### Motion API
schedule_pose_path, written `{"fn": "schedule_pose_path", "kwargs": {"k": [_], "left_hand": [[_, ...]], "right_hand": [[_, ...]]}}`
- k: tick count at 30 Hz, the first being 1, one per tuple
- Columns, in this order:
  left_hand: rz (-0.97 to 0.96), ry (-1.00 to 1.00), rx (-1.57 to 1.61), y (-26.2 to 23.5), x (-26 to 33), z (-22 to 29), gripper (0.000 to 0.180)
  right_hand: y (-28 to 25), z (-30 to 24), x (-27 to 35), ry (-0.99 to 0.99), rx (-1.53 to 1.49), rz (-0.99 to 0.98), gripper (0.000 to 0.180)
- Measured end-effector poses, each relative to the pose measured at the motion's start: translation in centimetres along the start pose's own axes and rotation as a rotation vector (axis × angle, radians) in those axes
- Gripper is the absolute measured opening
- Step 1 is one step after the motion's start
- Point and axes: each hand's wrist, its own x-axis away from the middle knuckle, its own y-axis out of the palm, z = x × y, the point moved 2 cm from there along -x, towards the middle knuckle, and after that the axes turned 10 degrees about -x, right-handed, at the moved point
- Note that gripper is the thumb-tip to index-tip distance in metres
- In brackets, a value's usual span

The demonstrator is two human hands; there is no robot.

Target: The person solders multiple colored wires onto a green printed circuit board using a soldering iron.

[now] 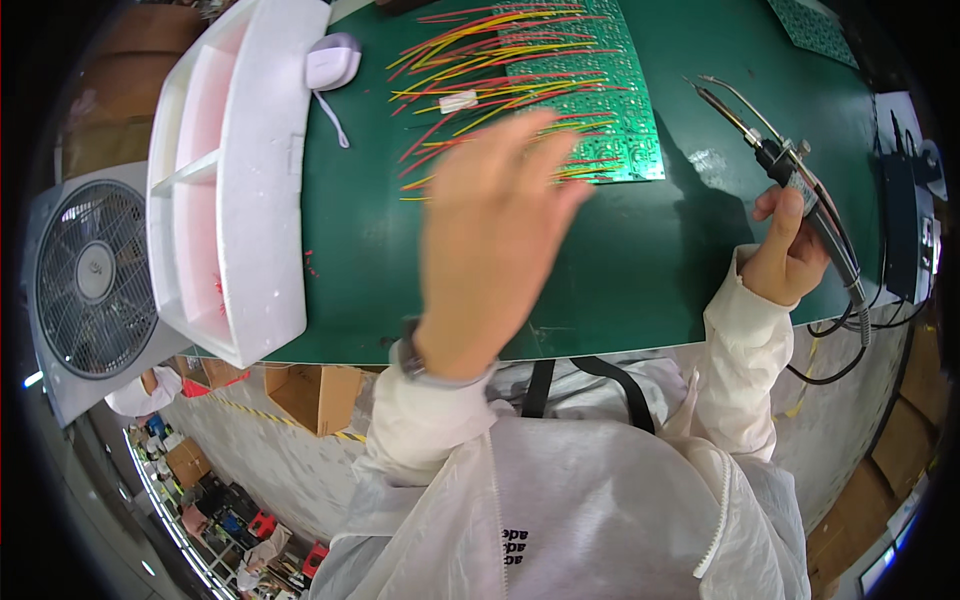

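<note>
My right hand [788, 250] is closed round the grip of a soldering iron [775, 155] with a thin metal tube clamped beside its shaft. The tip points up and left, away from the boards. My left hand [490, 220], slightly blurred, hovers over the near wires with its fingers apart; I see nothing held in it. Beyond it lies a panel of green circuit boards [635, 125]. Red and yellow wires [440, 60] lie in rows across the panel, their ends sticking out to the left. A small white block [458, 101] rests among the wires.
A white foam tray [265, 200] with compartments stands at the left, beside a lilac case with a strap [333, 62]. Further left is a fan [95, 265]. Another green board [815, 30] lies far right. A dark box-shaped unit [903, 230] and black cables [835, 375] are at the right edge.
</note>
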Motion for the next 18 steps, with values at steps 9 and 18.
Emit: {"fn": "schedule_pose_path", "kwargs": {"k": [9,18], "left_hand": [[-0.247,-0.597,-0.369,-14.6,4.3,-19.8,0.024],[-0.363,-0.594,-0.016,-10.8,4.2,-21.4,0.025]], "right_hand": [[0.0,-0.1,0.3,-0.046,-0.043,-0.060,0.025],[-0.7,0.8,0.1,-0.015,-0.020,-0.085,0.030]]}}
